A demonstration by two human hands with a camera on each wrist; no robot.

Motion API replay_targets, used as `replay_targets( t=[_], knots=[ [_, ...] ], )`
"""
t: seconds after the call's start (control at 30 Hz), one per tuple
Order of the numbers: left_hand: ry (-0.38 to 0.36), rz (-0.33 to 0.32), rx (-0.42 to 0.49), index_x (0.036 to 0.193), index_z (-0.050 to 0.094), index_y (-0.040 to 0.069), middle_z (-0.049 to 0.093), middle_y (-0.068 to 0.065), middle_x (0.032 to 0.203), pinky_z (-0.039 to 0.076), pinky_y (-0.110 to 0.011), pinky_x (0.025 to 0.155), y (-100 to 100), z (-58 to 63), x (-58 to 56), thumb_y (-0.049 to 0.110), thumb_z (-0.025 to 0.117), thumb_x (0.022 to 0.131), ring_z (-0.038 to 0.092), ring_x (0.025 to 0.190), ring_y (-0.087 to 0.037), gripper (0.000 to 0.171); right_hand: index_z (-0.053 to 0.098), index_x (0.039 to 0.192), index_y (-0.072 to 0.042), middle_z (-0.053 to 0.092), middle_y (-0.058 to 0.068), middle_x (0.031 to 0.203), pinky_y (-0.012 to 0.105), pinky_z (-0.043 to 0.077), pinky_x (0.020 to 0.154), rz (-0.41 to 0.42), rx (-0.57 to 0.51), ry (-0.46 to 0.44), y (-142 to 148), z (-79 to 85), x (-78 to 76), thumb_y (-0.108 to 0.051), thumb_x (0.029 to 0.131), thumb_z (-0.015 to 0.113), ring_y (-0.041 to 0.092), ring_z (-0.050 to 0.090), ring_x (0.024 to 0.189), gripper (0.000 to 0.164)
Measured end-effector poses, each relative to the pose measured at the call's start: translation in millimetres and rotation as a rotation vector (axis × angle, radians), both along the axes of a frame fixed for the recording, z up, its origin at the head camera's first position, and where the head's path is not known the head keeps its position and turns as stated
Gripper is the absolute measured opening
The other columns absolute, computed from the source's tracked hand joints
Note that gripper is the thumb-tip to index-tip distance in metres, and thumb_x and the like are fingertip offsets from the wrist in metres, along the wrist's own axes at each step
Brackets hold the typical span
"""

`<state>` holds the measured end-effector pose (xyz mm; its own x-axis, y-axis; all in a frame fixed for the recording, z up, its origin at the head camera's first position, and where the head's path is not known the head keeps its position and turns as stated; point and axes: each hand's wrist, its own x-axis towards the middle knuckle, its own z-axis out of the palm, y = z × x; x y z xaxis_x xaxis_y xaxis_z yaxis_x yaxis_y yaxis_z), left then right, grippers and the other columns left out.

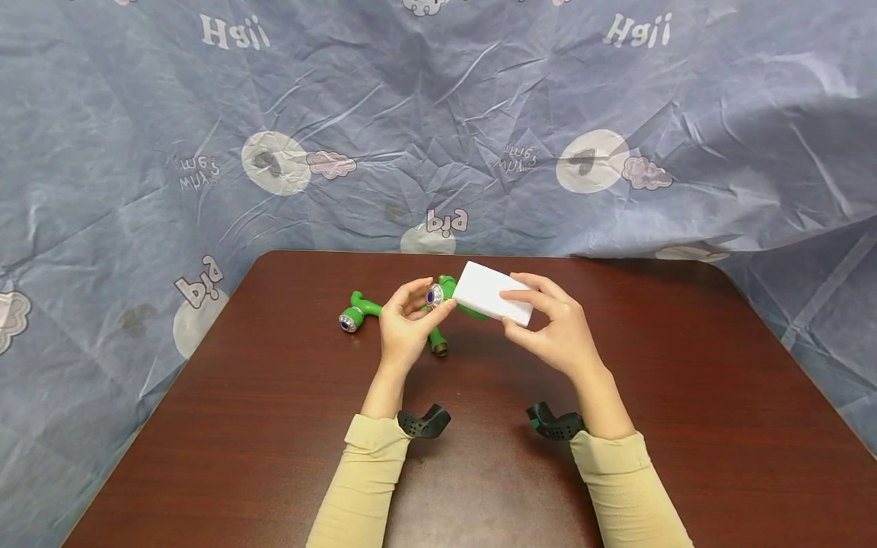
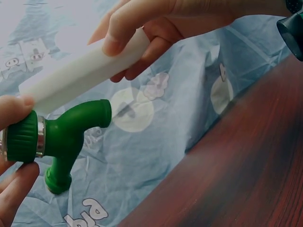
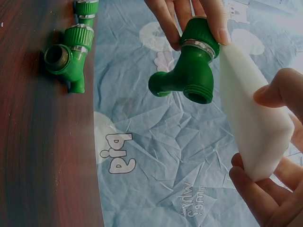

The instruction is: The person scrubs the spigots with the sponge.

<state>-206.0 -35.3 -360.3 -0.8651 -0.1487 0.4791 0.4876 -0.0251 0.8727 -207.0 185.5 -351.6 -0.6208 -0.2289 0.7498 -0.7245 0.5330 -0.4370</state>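
My left hand (image 1: 404, 327) pinches the ribbed knob of a green tap (image 2: 66, 135) between thumb and fingers, holding it above the table. The tap has a silver ring, a curved spout and a blue-centred cap on its knob. In my right hand (image 1: 558, 327) is a white rectangular sponge (image 3: 251, 113), gripped at its near end with the thumb on one face and fingers on the other. The sponge's far end meets the left thumb beside the knob; whether it presses on the tap itself I cannot tell.
Two more green taps lie on the dark red-brown table: one at the left (image 1: 352, 320), the other (image 1: 438, 341) partly hidden behind my left hand. A wrinkled blue-grey printed cloth (image 1: 438, 137) hangs behind the table. Black wrist mounts (image 1: 425, 422) stick out from both sleeves.
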Motion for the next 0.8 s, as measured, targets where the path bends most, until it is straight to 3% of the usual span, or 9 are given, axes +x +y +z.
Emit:
replay_targets(
  t=[0.17,0.43,0.63,0.8],
  knots=[
    [0.029,0.006,0.012,0.109,0.064,-0.009,0.066,-0.022,0.097,0.054,-0.027,0.068,0.2,-1.3,-1.0,-0.002,0.078,0.073,0.064,0.082,-0.017,0.039,0.074,0.098,-0.013,0.062,0.007,0.116,0.02,0.042,0.083,0.002,0.027,0.004,1.4,-1.0,-0.8,-0.008,0.067,0.074,0.024,0.059,0.103,0.03],
    [-0.007,-0.056,0.037,0.101,0.061,-0.011,0.065,-0.02,0.093,0.053,-0.024,0.059,0.9,-4.7,-0.5,-0.003,0.081,0.069,0.065,0.075,-0.036,0.038,0.074,0.096,-0.011,0.062,0.01,0.115,0.034,0.044,0.078,-0.115,0.06,0.081,1.4,-0.5,-2.2,-0.01,0.066,0.073,0.027,0.058,0.102,0.029],
    [0.059,-0.089,-0.018,0.101,0.063,-0.013,0.057,-0.024,0.098,0.056,-0.034,0.066,1.2,-6.7,-2.6,-0.008,0.08,0.066,0.063,0.071,-0.03,0.04,0.074,0.098,-0.009,0.061,0.012,0.118,0.042,0.046,0.08,-0.17,0.079,0.118,-0.3,-1.7,-2.8,-0.007,0.067,0.074,0.029,0.056,0.105,0.031],
    [-0.001,-0.172,-0.006,0.108,0.061,-0.014,0.055,-0.025,0.105,0.056,-0.03,0.066,0.9,-8.0,-3.5,-0.015,0.075,0.067,0.065,0.077,-0.037,0.044,0.074,0.098,-0.009,0.061,0.013,0.118,0.044,0.046,0.08,-0.196,0.066,0.144,-0.5,-2.4,-3.6,-0.007,0.067,0.077,0.032,0.056,0.104,0.032]
  ],
)
